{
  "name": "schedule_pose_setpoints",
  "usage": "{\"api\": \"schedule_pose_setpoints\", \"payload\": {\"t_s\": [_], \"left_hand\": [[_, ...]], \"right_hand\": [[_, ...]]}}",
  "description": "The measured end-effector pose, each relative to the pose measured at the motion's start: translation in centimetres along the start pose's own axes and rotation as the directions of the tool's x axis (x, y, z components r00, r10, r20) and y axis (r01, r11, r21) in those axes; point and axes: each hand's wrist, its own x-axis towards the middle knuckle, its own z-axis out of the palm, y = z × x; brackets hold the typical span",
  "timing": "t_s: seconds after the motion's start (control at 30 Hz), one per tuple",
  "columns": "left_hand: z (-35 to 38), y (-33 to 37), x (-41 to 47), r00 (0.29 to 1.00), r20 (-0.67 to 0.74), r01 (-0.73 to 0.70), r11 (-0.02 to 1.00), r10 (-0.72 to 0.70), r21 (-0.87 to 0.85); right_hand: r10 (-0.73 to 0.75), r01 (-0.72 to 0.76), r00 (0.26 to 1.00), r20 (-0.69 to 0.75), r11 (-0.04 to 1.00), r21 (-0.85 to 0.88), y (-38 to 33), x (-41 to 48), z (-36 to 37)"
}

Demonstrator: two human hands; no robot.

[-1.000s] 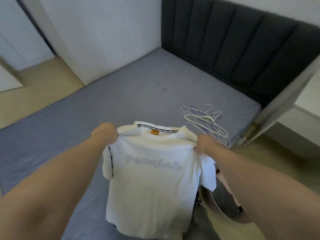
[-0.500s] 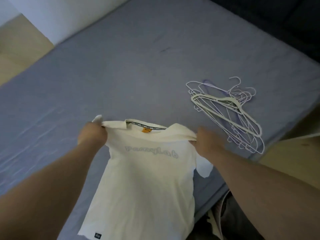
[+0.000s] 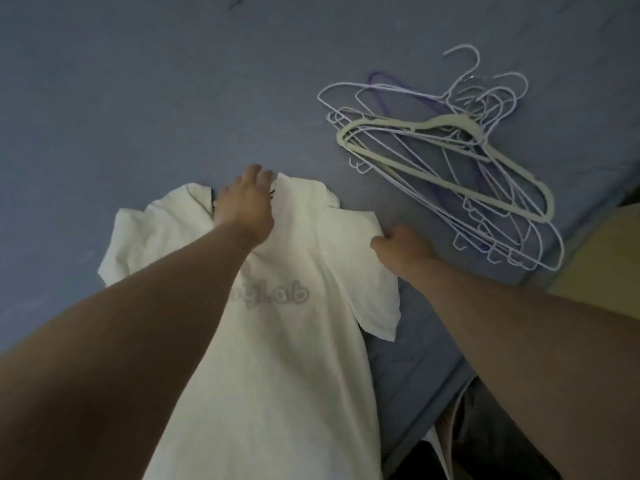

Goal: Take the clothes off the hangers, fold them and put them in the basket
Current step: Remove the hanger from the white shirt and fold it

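fingers [image 3: 258, 173] of the left hand [image 3: 244, 206] lie close together over the collar [image 3: 284, 183] of a white t-shirt [image 3: 277, 358]. they seem to press it flat, but i cannot tell whether any cloth is pinched under them. fingers of the right hand [image 3: 405, 249] are curled, and with the thumb they seem to pinch the outer edge of the near sleeve [image 3: 363, 282].

the t-shirt has no hanger in it and lies print side up on the grey-blue bed [image 3: 138, 98]. its body runs toward the person and passes under the left forearm. the far sleeve is rumpled and the hem end is out of view. no fold has been made yet, so this looks like the spreading and smoothing step before folding.

just beyond the right hand, apart from the shirt, bare hangers [image 3: 450, 157] lie in a loose heap on the bed. most are thin white wire, one is purple, and a thicker cream one lies on top. i take this to mean several garments have already been stripped.

no basket is in view, so i cannot say how many folded clothes it holds or whether any clothes are left on hangers. for this shirt, the folding and the move to the basket remain.
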Motion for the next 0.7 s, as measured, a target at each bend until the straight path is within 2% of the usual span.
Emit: {"api": "schedule_pose_setpoints", "payload": {"t_s": [0.07, 0.17, 0.27, 0.33, 0.4, 0.47, 0.5, 0.53, 0.6, 0.67, 0.7], "left_hand": [[1.5, 3.8, 1.4, 0.987, 0.090, -0.134, 0.991, 0.133, 0.003], [2.8, 6.9, 2.8, 0.960, 0.192, -0.216, 0.976, 0.206, 0.030], [3.6, 8.2, 3.5, 0.951, 0.237, -0.222, 0.972, 0.200, 0.070], [3.7, 9.0, 3.8, 0.951, 0.215, -0.248, 0.964, 0.224, 0.093], [3.6, 9.5, 4.0, 0.949, 0.210, -0.254, 0.965, 0.234, 0.071], [3.1, 10.4, 4.4, 0.962, 0.193, -0.190, 0.981, 0.193, -0.030], [2.8, 10.9, 4.4, 0.973, 0.161, -0.156, 0.984, 0.168, -0.085], [2.6, 11.3, 4.5, 0.979, 0.132, -0.142, 0.982, 0.158, -0.121], [2.5, 12.3, 4.4, 0.980, 0.090, -0.162, 0.978, 0.174, -0.132], [2.8, 12.9, 4.1, 0.983, 0.089, -0.147, 0.979, 0.161, -0.138], [3.1, 13.3, 3.9, 0.984, 0.107, -0.125, 0.982, 0.141, -0.143]], "right_hand": [[0.057, -0.056, 0.994, 0.093, 0.998, -0.010, 2.9, 0.3, 0.8], [0.024, -0.030, 0.985, 0.170, 0.999, 0.034, 5.1, 0.4, 1.4], [0.021, -0.066, 0.983, 0.180, 0.966, 0.250, 5.8, 0.6, 0.7], [0.063, -0.128, 0.984, 0.165, 0.901, 0.415, 6.0, 0.4, -0.5], [0.141, -0.241, 0.967, 0.211, 0.767, 0.595, 6.2, -0.2, -1.6], [0.171, -0.321, 0.946, 0.277, 0.627, 0.710, 7.2, -0.5, -2.6], [0.159, -0.317, 0.947, 0.280, 0.616, 0.721, 7.7, -0.7, -3.1], [0.151, -0.287, 0.957, 0.249, 0.628, 0.723, 8.2, -0.9, -3.6], [0.153, -0.156, 0.986, 0.067, 0.695, 0.702, 9.4, -0.9, -4.5], [0.145, -0.027, 0.980, -0.135, 0.773, 0.634, 10.7, -0.7, -4.5], [0.134, -0.004, 0.974, -0.182, 0.814, 0.581, 11.1, -0.8, -4.4]]}}
